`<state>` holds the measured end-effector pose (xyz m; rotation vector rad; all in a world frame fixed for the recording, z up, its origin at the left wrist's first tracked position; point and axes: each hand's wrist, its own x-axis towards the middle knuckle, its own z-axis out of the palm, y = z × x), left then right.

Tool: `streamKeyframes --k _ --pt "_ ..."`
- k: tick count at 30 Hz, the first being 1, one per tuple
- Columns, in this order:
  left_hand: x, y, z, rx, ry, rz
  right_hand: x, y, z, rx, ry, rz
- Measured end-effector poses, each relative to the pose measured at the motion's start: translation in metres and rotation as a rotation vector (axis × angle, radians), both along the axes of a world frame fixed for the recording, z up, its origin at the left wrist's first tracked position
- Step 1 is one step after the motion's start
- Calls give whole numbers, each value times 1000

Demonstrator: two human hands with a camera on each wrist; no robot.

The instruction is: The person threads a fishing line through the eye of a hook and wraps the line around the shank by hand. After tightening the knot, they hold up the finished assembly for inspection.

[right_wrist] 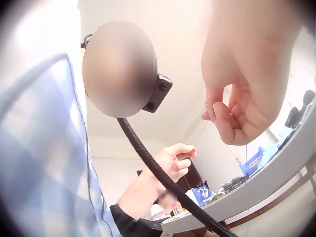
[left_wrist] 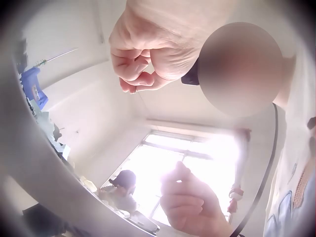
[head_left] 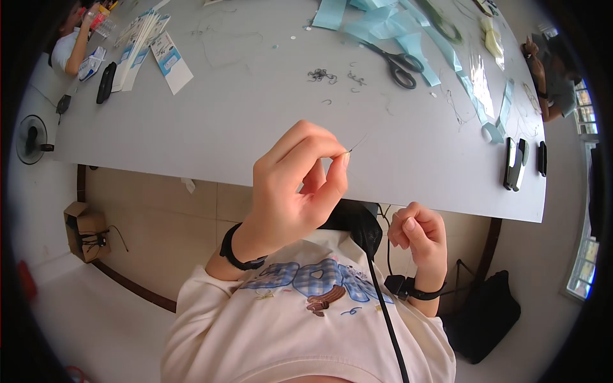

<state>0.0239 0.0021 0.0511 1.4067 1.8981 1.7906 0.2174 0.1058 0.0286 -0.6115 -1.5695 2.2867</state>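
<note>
The right hand, curled with thumb and forefinger nearly closed, pinches a fine translucent thread. Ahead and leftward, the left hand pinches a tiny dark metal hook between thumb and fingertips, other fingers bent. Beyond both, small dark hooks lie on the pale grey table, left of black-handled scissors.

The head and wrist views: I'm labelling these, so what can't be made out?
Thin piece in the left hand: head view, too small to identify.
Right hand: head view, curled fingers hide whether it holds anything.
Card print: head view, too small to read.
Person at the left: head view, partly cut off by the dark rim.
Outside the window: left wrist view, lost in glare.
</note>
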Motion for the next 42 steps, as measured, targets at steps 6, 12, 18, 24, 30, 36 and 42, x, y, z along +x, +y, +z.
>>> streamKeyframes --k 6,12,18,24,30,36,42 --pt "-5 1 -13 92 -110 48 26 9 -4 -1 -25 -12" --pt "-9 2 -18 120 -188 125 41 10 -18 -121 398 -163" --pt "-15 8 -28 128 -78 311 40 16 -9 -679 1078 -203" --pt "-16 9 -32 119 -80 342 39 14 14 -471 385 -352" --pt "-13 8 -33 113 -113 307 45 3 11 -79 -107 -264" --pt "-15 12 -38 106 -77 340 26 -6 6 -19 -173 -504" --pt "-20 19 -39 124 -100 369 24 -2 2 25 -206 -481"
